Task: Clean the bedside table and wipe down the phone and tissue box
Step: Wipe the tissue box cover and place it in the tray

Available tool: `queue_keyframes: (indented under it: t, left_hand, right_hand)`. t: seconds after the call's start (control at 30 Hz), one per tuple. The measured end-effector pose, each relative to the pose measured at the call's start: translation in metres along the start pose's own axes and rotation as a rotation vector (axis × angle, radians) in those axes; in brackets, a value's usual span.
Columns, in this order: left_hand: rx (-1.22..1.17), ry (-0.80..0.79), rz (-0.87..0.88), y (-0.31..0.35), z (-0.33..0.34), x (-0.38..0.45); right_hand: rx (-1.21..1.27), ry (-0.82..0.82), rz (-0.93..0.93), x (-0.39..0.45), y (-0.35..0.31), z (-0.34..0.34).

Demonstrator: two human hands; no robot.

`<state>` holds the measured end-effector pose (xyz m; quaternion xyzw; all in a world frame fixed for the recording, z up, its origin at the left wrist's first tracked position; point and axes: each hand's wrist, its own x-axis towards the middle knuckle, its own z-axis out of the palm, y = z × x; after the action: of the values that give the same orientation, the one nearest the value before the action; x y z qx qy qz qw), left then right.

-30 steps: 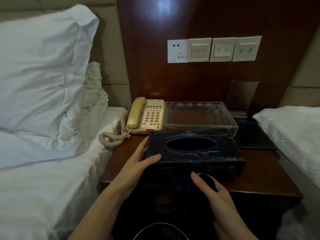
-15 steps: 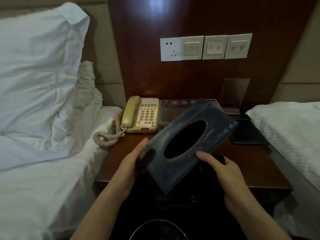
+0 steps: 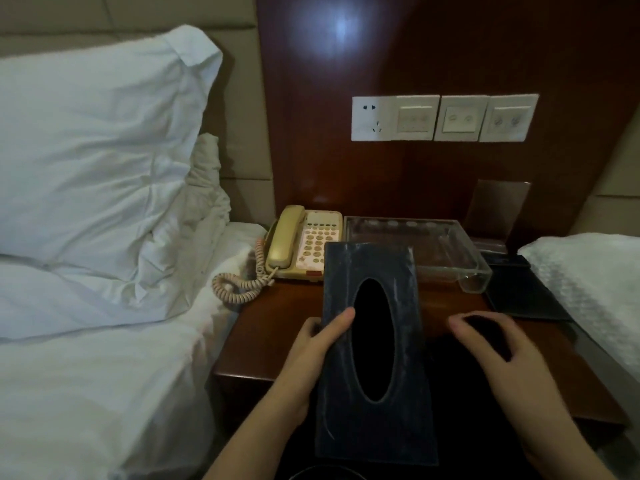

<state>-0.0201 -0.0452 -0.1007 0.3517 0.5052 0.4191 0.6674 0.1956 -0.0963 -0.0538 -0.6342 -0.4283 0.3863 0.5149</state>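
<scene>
The dark blue tissue box (image 3: 405, 271), with an oval slot in its top, is lifted over the front of the wooden bedside table (image 3: 277, 317), its long side pointing away from me. My left hand (image 3: 311, 351) grips its left edge, thumb on top. To the right of the box, my right hand (image 3: 502, 362) is off it, with fingers curled over a dark cloth (image 3: 485, 329). The cream phone (image 3: 308, 244) stands at the back left of the table, its coiled cord hanging towards the bed.
A clear plastic tray (image 3: 460, 258) sits behind the box, with a dark flat pad (image 3: 519, 292) and an acrylic stand (image 3: 498, 209) at the back right. White pillows (image 3: 86, 150) and bedding lie to the left and another bed (image 3: 588, 271) to the right. Wall switches (image 3: 443, 117) are above.
The tissue box has been lifted off the table and turned from crosswise to lengthwise. My right hand has let go of its edge and moved out to the right with the cloth.
</scene>
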Motion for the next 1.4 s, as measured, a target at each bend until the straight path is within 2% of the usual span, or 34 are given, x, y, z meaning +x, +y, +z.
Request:
queue_keyframes:
  t: [0.07,0.17,0.23,0.33,0.4,0.5,0.67,0.8,0.87,0.97,1.03,1.1,1.2,1.27,1.33,1.4]
  left_hand:
    - [-0.032,0.03,0.008,0.0,0.0,0.002]
    - [-0.017,0.056,0.036,0.002,0.001,0.005]
    - [0.001,0.079,0.052,0.002,0.003,0.006]
    - [0.009,0.103,0.048,0.004,0.005,0.007]
    - [0.018,0.092,0.02,0.008,0.006,0.008]
    - [0.026,0.046,0.031,0.011,0.005,0.01]
    - [0.045,0.021,0.045,0.011,0.001,0.013]
    - [0.038,0.0,0.062,0.011,0.0,0.012]
    - [0.02,-0.003,0.077,0.009,-0.001,0.012]
    - [0.009,0.018,0.08,0.008,-0.001,0.012]
    - [0.003,0.014,0.079,0.008,0.0,0.012]
    - [0.01,-0.006,0.091,0.008,0.001,0.012]
    - [0.027,-0.027,0.097,0.006,0.003,0.012]
    - [0.038,-0.013,0.099,0.006,0.003,0.012]
    - [0.04,0.01,0.101,0.003,0.001,0.014]
    - [0.048,0.02,0.088,0.002,0.001,0.015]
  right_hand:
    - [0.062,0.056,-0.146,-0.004,-0.016,0.006]
    - [-0.005,-0.061,-0.348,0.004,-0.03,0.03]
    - [-0.275,-0.156,-0.518,0.018,-0.028,0.046]
    - [-0.814,-0.24,-0.724,0.039,-0.011,0.057]
    - [-0.898,-0.262,-0.744,0.042,0.003,0.057]
    - [-0.807,-0.246,-0.758,0.041,0.01,0.056]
    - [-0.541,0.013,-0.71,0.059,-0.001,0.074]
    - [-0.44,0.104,-0.643,0.079,-0.02,0.092]
    - [-0.511,0.044,-0.663,0.086,-0.028,0.094]
    - [-0.85,-0.275,-0.811,0.084,-0.031,0.088]
    - [-0.914,-0.407,-0.782,0.084,-0.038,0.08]
    - [-0.839,-0.364,-0.773,0.093,-0.044,0.077]
    - [-0.658,-0.115,-0.74,0.108,-0.045,0.091]
    - [-0.716,-0.091,-0.78,0.104,-0.041,0.103]
    - [-0.811,-0.287,-0.899,0.089,-0.034,0.106]
    - [-0.858,-0.515,-0.911,0.078,-0.033,0.098]
